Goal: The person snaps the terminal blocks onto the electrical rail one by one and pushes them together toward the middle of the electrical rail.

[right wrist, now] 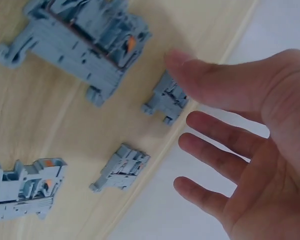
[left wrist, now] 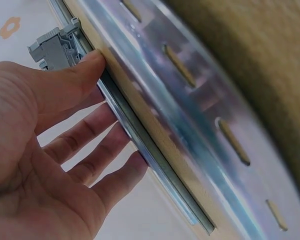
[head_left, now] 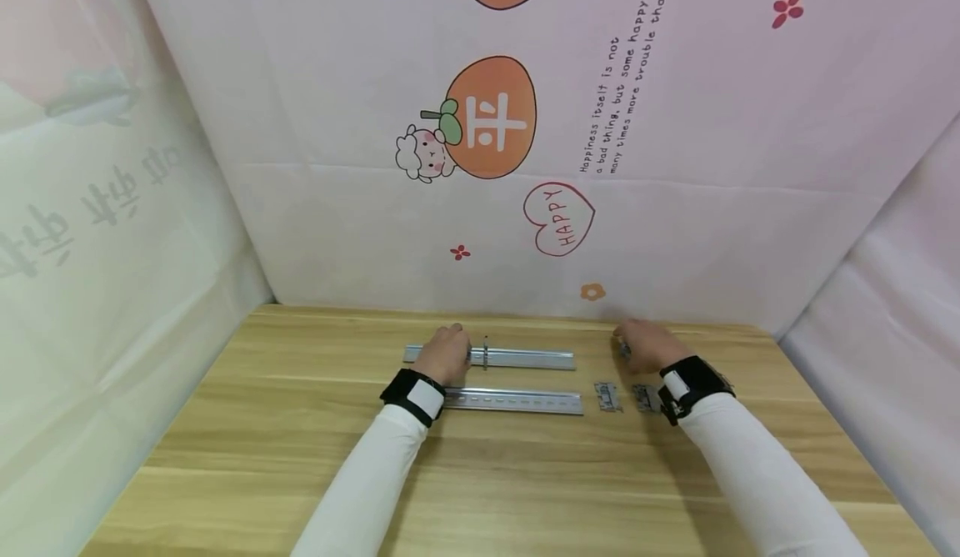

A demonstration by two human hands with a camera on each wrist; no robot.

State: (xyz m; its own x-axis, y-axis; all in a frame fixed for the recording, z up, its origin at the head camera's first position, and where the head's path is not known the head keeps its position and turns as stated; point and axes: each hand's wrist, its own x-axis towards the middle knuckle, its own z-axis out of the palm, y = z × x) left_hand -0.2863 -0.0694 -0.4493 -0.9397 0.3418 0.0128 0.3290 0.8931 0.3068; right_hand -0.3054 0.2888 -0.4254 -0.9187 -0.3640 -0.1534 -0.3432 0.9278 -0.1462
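Near the back of the table my left hand [head_left: 445, 355] pinches a slotted metal mounting rail [head_left: 536, 359] between thumb and fingertips. A grey terminal block [left wrist: 55, 48] stands upright on this rail beside the thumb. Closer to me lies a second slotted rail [head_left: 517, 401], partly behind the left wrist. To the right, my right hand [head_left: 649, 347] reaches over a small grey terminal block [right wrist: 167, 97]. Its thumb is at the block's edge and the other visible fingers are loosely extended; the index finger is mostly hidden. Another terminal block [right wrist: 122, 167] lies close by.
Two further terminal blocks, one [head_left: 608, 396] right of the near rail and one [head_left: 647, 398] by the right wrist, lie on the wooden table [head_left: 480, 482]. A printed white sheet [head_left: 337, 232] rises behind the table's back edge; white cloth hangs at both sides.
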